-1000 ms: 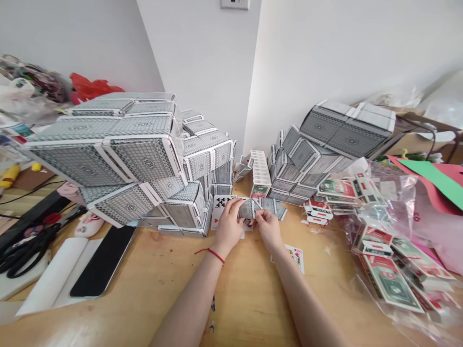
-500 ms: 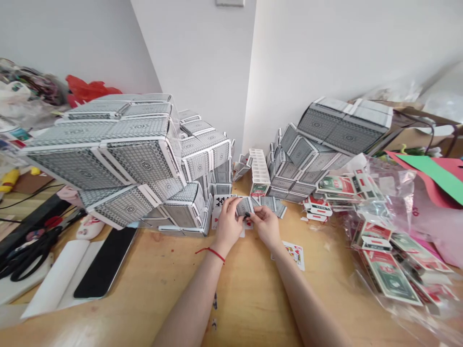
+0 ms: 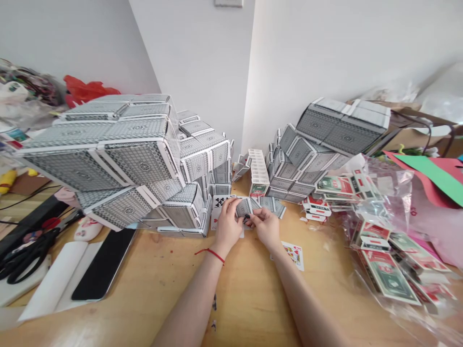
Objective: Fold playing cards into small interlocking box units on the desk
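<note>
My left hand point(image 3: 227, 223), with a red string on its wrist, is closed on a grey-backed playing card point(image 3: 243, 207). My right hand point(image 3: 267, 228) pinches at the near right edge of this card, the fingertips of both hands almost meeting. Something small and dark shows at the fingertips; I cannot tell what it is. More grey-backed cards point(image 3: 278, 207) lie fanned just beyond my right hand. Face-up cards point(image 3: 217, 212) lie beside and partly under my left hand. A king of hearts point(image 3: 297, 255) rests on the wooden table point(image 3: 249, 294) by my right forearm.
Stacked blocks covered in card backs rise at left point(image 3: 137, 161) and right point(image 3: 307, 154). Between them stands a row of card boxes point(image 3: 258, 168). Green-and-red card boxes point(image 3: 388, 272) lie in plastic at right. A phone point(image 3: 104, 265) and scissors point(image 3: 31, 255) lie at left.
Both hands stay at nearly the same place with the card, the fingertips shifting only slightly. The whole view has drifted a little to the left.
</note>
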Demonstrator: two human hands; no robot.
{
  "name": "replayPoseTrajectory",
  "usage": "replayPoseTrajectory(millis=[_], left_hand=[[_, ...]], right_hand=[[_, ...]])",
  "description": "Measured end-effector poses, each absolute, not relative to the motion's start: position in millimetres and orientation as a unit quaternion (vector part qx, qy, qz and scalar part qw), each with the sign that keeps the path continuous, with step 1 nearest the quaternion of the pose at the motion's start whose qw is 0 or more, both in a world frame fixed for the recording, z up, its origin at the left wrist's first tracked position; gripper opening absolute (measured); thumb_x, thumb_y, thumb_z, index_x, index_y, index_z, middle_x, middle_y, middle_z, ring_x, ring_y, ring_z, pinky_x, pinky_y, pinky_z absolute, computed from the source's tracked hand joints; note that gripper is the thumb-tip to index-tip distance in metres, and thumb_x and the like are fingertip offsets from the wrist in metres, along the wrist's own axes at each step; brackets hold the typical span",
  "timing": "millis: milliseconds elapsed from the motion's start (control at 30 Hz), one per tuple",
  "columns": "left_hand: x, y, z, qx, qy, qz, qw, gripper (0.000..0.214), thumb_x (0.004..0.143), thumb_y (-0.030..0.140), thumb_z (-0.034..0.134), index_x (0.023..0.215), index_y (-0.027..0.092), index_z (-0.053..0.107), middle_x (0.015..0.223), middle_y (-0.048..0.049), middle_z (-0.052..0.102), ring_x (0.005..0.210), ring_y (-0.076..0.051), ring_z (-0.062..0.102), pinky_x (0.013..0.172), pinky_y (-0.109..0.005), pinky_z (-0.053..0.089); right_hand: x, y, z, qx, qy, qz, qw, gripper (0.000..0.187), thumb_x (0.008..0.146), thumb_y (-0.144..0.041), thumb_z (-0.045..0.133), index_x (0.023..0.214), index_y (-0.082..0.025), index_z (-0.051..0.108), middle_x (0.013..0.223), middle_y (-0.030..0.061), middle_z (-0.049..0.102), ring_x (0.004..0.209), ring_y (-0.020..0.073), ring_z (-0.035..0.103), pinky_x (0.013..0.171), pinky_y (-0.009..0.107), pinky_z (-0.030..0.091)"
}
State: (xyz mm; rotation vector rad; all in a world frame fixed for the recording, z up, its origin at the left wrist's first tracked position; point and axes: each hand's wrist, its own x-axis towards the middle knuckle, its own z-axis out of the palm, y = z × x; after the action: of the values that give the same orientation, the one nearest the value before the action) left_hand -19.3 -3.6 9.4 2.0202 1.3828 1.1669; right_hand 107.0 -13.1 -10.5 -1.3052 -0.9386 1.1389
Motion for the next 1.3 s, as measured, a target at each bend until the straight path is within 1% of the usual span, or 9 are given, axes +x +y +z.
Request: replayPoseTrajectory(millis=[100,233,433,767,933,1033,1167,1233,1300], left_hand=[[-18,-5,12,0.738,0.488,0.418,0.207,0.053,0.068,0.002,0.051,0.116,0.022,0.043,0.120,-0.0067,0.045,0.116,-0.019,0.041,0.100,-0.036,0.036],[-17,-7,13,0.746,0.486,0.408,0.201,0.055,0.069,0.000,0.049,0.119,0.023,0.042,0.122,-0.0060,0.045,0.117,-0.018,0.041,0.100,-0.034,0.036],[-19,-5,10,0.743,0.487,0.411,0.203,0.056,0.070,0.002,0.048,0.121,0.024,0.042,0.123,-0.0062,0.046,0.116,-0.019,0.042,0.097,-0.033,0.039],[-19,-5,5,0.736,0.477,0.421,0.229,0.056,0.072,0.003,0.046,0.123,0.024,0.041,0.125,-0.0059,0.044,0.117,-0.018,0.041,0.098,-0.034,0.039],[-20,-5,1,0.746,0.466,0.421,0.223,0.057,0.072,0.003,0.045,0.124,0.025,0.041,0.124,-0.0057,0.044,0.117,-0.018,0.041,0.099,-0.034,0.038],[-19,-4,1,0.747,0.466,0.420,0.220,0.056,0.072,0.004,0.045,0.124,0.025,0.041,0.124,-0.0059,0.044,0.117,-0.018,0.042,0.098,-0.034,0.039],[-17,-5,2,0.741,0.477,0.420,0.219,0.055,0.073,0.007,0.047,0.125,0.024,0.039,0.125,-0.0068,0.042,0.118,-0.018,0.040,0.097,-0.034,0.040],[-16,-6,3,0.735,0.485,0.421,0.216,0.055,0.074,0.008,0.047,0.126,0.024,0.038,0.126,-0.0073,0.040,0.118,-0.019,0.040,0.096,-0.033,0.042],[-15,-6,4,0.733,0.490,0.423,0.211,0.055,0.074,0.009,0.048,0.126,0.024,0.037,0.125,-0.0076,0.040,0.118,-0.019,0.040,0.095,-0.033,0.042]], right_hand=[[106,-15,-8,-0.527,-0.423,0.476,0.562,0.028,0.066,-0.038,0.064,0.081,-0.018,0.051,0.052,-0.0007,0.059,0.046,0.0151,0.055,0.046,0.027,0.044],[103,-18,-6,-0.505,-0.466,0.461,0.562,0.041,0.074,-0.034,0.054,0.111,-0.019,0.045,0.063,-0.0009,0.057,0.051,0.0150,0.056,0.049,0.028,0.047],[100,-20,-9,-0.487,-0.500,0.462,0.547,0.044,0.079,-0.031,0.047,0.121,-0.020,0.038,0.064,0.0013,0.057,0.050,0.0160,0.057,0.051,0.030,0.049],[101,-23,-12,-0.478,-0.530,0.447,0.540,0.038,0.081,-0.029,0.043,0.118,-0.020,0.037,0.065,0.0012,0.056,0.050,0.0162,0.057,0.049,0.030,0.049],[102,-24,-10,-0.475,-0.558,0.426,0.531,0.037,0.081,-0.027,0.043,0.118,-0.021,0.040,0.076,0.0040,0.058,0.054,0.0149,0.057,0.050,0.029,0.050],[102,-22,-11,-0.481,-0.564,0.422,0.522,0.038,0.081,-0.027,0.043,0.119,-0.021,0.039,0.076,0.0042,0.058,0.055,0.0152,0.057,0.052,0.030,0.051],[101,-19,-15,-0.506,-0.540,0.391,0.547,0.036,0.079,-0.029,0.046,0.114,-0.021,0.043,0.084,0.0062,0.061,0.063,0.0166,0.060,0.058,0.030,0.051],[101,-17,-16,-0.527,-0.529,0.370,0.553,0.030,0.077,-0.031,0.049,0.106,-0.020,0.048,0.079,0.0050,0.062,0.062,0.0168,0.060,0.057,0.030,0.051],[100,-16,-17,-0.540,-0.520,0.378,0.543,0.025,0.077,-0.033,0.050,0.098,-0.020,0.051,0.065,0.0014,0.060,0.051,0.0157,0.057,0.050,0.028,0.049]])
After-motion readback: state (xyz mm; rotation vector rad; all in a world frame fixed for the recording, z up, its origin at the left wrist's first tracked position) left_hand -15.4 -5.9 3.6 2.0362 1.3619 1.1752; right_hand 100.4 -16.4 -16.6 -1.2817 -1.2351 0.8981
